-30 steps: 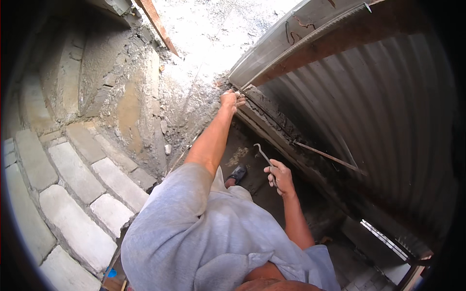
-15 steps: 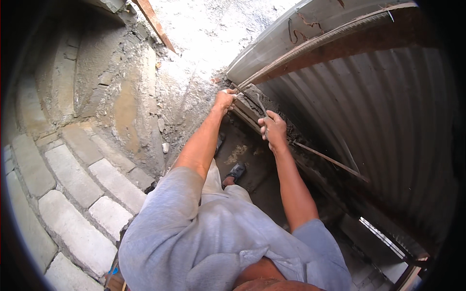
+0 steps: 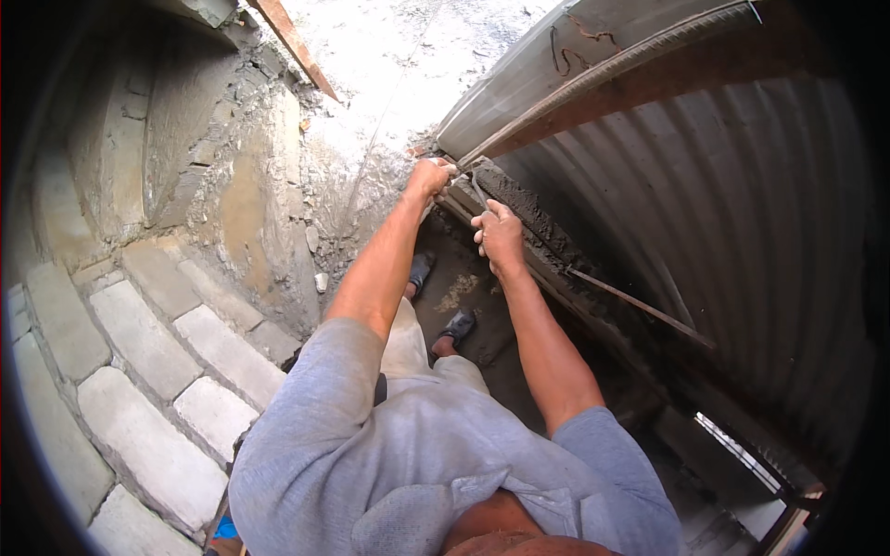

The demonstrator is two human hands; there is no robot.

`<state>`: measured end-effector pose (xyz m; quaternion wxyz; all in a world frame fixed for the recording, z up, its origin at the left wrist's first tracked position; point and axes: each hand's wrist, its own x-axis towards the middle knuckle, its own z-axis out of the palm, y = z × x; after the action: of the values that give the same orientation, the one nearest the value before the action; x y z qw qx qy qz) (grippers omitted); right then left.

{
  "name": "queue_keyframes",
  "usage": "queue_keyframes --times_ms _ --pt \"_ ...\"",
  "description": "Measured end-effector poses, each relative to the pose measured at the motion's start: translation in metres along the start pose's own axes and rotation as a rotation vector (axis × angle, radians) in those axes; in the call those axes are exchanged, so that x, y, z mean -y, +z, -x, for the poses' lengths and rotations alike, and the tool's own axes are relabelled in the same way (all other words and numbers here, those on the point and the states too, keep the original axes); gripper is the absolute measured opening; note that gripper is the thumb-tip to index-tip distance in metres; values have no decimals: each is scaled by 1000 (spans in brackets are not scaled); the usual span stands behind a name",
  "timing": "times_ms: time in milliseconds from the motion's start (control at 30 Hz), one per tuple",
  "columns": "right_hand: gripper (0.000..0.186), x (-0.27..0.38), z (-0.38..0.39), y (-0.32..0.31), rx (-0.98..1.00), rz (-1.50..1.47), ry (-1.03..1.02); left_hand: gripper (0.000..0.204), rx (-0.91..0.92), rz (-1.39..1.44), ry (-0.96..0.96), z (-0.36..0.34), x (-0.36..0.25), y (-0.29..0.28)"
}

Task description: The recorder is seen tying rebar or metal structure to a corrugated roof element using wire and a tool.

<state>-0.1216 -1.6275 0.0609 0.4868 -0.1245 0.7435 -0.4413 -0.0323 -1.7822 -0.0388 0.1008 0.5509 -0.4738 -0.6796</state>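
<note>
My left hand [image 3: 433,174] is closed at the far end of a narrow block wall [image 3: 454,200], with its fingers pinched together. What they hold is too small to make out. To its right and nearer to me, my right hand [image 3: 501,235] is wrapped around a thin grey metal tool [image 3: 478,188]. The tool's slim shaft points up and left toward my left fingertips; its tip is hard to make out. Dark wet mortar [image 3: 528,209] lies along the wall top beside my right hand.
Corrugated metal sheeting [image 3: 742,204] rises on the right, with a ribbed bar [image 3: 612,67] along its upper edge. A thin rod [image 3: 640,308] juts out beyond my right forearm. Pale block masonry [image 3: 153,435] stands at left. A wooden board [image 3: 295,48] leans at the top.
My right hand has moved up and left, closer to my left hand, and the tool's shaft has swung with it. My left hand has risen slightly and stays at the wall's end.
</note>
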Motion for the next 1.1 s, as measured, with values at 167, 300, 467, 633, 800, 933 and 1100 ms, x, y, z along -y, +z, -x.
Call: queue_keyframes --times_ms 167,300,467,633,800,933,1100 --pt "54 0 6 14 14 -78 26 38 -67 -102 61 -15 12 -4" --pt "52 -2 3 24 -14 -105 -4 39 -200 -274 98 -14 4 6" --pt "46 -57 -8 51 -201 513 -412 32 -251 -505 136 -42 29 -4" --pt "46 -62 -1 39 -231 552 -395 31 -107 -133 -20 -5 -1 17" --pt "50 -73 -6 44 -186 515 -419 30 -87 -322 -6 -9 -11 21" --pt "49 -97 -15 33 -204 554 -462 11 166 1 -126 -1 2 16" --pt "47 -102 -22 18 -213 500 -514 12 179 216 -205 2 19 8"
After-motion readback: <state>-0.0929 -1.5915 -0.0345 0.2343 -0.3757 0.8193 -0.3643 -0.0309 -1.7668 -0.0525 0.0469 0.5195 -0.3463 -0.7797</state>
